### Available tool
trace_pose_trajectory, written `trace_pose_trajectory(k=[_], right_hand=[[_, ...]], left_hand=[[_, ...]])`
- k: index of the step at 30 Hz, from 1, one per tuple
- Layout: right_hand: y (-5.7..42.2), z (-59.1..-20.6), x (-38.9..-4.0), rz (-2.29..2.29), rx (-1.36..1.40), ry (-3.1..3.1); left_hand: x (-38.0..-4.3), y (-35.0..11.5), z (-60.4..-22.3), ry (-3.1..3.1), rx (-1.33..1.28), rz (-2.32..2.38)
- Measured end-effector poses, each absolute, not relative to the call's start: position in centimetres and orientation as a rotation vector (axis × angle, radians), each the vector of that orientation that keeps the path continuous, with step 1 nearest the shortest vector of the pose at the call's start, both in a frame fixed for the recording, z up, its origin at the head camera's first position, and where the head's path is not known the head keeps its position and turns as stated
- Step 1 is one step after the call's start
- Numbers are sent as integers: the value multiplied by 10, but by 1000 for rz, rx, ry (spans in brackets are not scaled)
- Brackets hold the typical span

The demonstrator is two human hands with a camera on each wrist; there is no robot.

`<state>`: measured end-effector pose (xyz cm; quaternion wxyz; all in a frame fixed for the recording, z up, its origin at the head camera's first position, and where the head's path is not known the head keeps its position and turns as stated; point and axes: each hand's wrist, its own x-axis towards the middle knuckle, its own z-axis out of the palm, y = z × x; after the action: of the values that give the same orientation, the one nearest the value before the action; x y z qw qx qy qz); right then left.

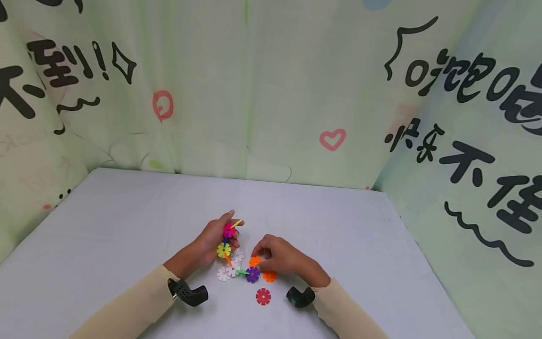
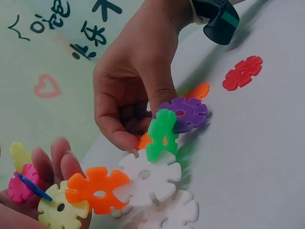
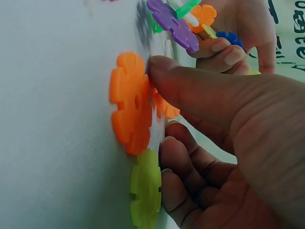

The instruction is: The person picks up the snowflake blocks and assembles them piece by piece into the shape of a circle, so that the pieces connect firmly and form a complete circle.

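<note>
Left wristband: black, on my left cuff (image 1: 188, 293).
My left hand: raised over the table (image 1: 338, 226), left of centre (image 1: 208, 242); fingers bent in, holding the upper end of the flower chain. Exact pinch point: partly hidden.
Loose white flower: flat on the table (image 1: 222, 274), just beside the chain's white one.
Flower chain: runs from my left hand down and rightward (image 1: 224, 250). Order: small yellow (image 2: 19, 155), pink (image 2: 23, 181), blue (image 2: 32, 185), pale yellow (image 2: 61, 214), orange link (image 2: 96, 183), chain white (image 2: 151, 179), green (image 2: 164, 136), purple (image 1: 252, 274).
Back white flower: behind the chain (image 1: 238, 254), near my left fingers.
Near orange flower: at my right fingertips (image 1: 255, 261), just behind purple.
Red flower: alone, flat on the table, nearest me (image 1: 263, 296).
Other orange flower: low beside my right thumb (image 3: 129, 102), overlapping the yellow-green flower (image 3: 145, 191) in the right wrist view.
My right hand: low over the table (image 1: 281, 255), thumb and fingers bent in about the near orange flower; whether they pinch it, cannot tell.
Right wristband: black, on my right cuff (image 1: 300, 297).
</note>
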<state>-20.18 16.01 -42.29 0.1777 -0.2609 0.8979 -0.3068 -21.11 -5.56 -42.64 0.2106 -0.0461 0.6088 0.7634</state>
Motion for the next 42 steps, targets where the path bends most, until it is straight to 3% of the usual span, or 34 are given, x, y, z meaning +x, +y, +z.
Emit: trace_pose_trajectory(k=[11, 21, 28, 35, 42], right_hand=[[165, -422, -208, -987, -755, 2526], [167, -419, -226, -1498, -590, 2492], [155, -382, -208, -1569, -587, 2505], [153, -409, -228, -1641, -459, 2528], [149, -409, -229, -1701, -458, 2512]], left_hand=[[-208, -53, -429, 1774, -104, 2049], [-211, -50, -430, 1863, -103, 2009], [-209, -47, -429, 1861, -47, 2009], [-208, -46, -430, 1861, -28, 2001], [-208, -45, -429, 1877, 6, 1957]])
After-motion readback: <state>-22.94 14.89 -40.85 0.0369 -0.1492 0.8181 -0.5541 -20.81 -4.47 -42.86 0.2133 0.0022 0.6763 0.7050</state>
